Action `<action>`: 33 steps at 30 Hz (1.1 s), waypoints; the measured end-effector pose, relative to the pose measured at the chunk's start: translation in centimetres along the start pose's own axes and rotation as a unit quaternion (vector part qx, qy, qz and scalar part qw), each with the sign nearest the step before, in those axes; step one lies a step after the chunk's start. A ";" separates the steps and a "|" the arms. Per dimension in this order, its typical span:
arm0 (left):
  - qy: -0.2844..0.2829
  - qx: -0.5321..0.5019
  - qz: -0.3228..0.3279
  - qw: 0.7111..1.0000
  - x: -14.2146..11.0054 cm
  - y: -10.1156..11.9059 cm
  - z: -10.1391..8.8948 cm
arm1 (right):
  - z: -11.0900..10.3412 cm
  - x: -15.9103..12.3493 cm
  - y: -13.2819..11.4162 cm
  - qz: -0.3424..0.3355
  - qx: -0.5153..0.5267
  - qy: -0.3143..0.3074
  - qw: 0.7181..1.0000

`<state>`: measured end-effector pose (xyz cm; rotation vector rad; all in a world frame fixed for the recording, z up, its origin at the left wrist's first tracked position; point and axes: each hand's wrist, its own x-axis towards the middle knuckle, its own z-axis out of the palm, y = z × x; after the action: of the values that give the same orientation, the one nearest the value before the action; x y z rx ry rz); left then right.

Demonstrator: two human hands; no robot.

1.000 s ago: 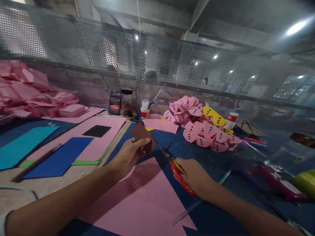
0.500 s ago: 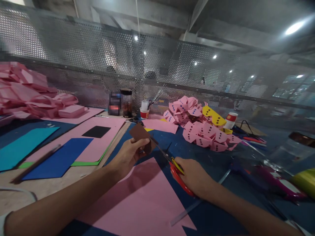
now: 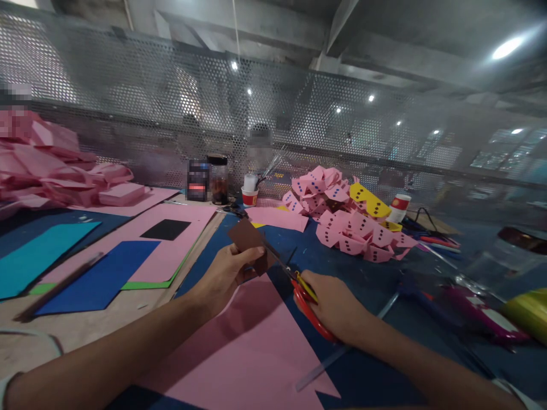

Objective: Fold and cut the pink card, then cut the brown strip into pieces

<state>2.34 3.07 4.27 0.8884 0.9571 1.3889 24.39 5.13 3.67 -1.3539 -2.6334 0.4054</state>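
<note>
Between the thumb and fingers of my left hand (image 3: 226, 273) is a small brown sheet of paper or card (image 3: 245, 234), tilted up above the table. My right hand (image 3: 335, 302) grips a pair of scissors (image 3: 314, 319) with red and yellow handles. The scissor blades are parted, and one of them meets the right edge of the brown sheet. Below both hands lies a large pink sheet (image 3: 248, 353) with a notched lower right corner. A clear strip (image 3: 320, 367) rests across that corner.
On the left lie a blue sheet (image 3: 100, 279), a teal sheet (image 3: 47, 250) and a black piece (image 3: 166, 229). Pink folded pieces (image 3: 55, 165) are heaped behind them. Dotted pink cut-outs (image 3: 354, 233) pile up at the back right. A jar (image 3: 219, 179) and paper cup (image 3: 249, 196) stand near the mesh panel.
My left hand has turned the brown sheet slightly and shifted it a little. The scissors stay at its right edge with blades apart. The whole view has drifted slightly.
</note>
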 end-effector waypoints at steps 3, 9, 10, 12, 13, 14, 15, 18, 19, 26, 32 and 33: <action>-0.007 0.006 0.007 1.000 0.0 0.0 0.0 | 0.0 0.0 0.0 0.000 0.000 -0.002 1.000; -0.016 0.015 0.017 1.000 0.0 -0.2 -0.1 | -0.1 0.1 0.0 0.003 -0.012 -0.009 1.000; -0.019 0.017 0.019 0.999 0.0 -0.2 -0.2 | -0.1 0.1 -0.1 0.004 -0.015 -0.010 1.000; -0.025 0.022 0.021 0.999 0.0 -0.3 -0.2 | -0.1 0.1 -0.1 0.007 -0.020 -0.008 1.000; -0.026 0.022 0.021 0.999 0.0 -0.3 -0.2 | -0.1 0.0 -0.1 0.008 -0.021 -0.007 1.000; -0.026 0.021 0.020 0.999 0.0 -0.3 -0.2 | 0.0 0.0 -0.1 0.008 -0.021 -0.006 1.000; -0.025 0.019 0.018 0.999 0.0 -0.3 -0.2 | 0.0 0.0 -0.1 0.009 -0.020 -0.007 1.000; -0.024 0.012 0.018 0.999 0.0 -0.3 -0.2 | 0.0 -0.1 -0.1 0.007 -0.016 -0.007 1.000; -0.024 0.010 0.018 0.999 0.0 -0.4 -0.2 | 0.1 -0.1 -0.1 0.006 -0.014 -0.006 1.000; -0.028 0.013 0.016 0.999 0.1 -0.5 -0.3 | 0.1 0.0 0.0 0.009 -0.013 -0.005 1.000; -0.019 0.010 0.009 1.000 0.1 -0.5 -0.2 | 0.0 -0.1 -0.1 0.013 -0.020 -0.012 1.000; -0.019 0.012 0.008 1.000 0.1 -0.5 -0.2 | 0.0 -0.1 -0.1 0.014 -0.020 -0.013 1.000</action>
<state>2.28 3.19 3.74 0.9381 0.9410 1.3724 24.35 4.96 3.70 -1.4088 -2.6598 0.3789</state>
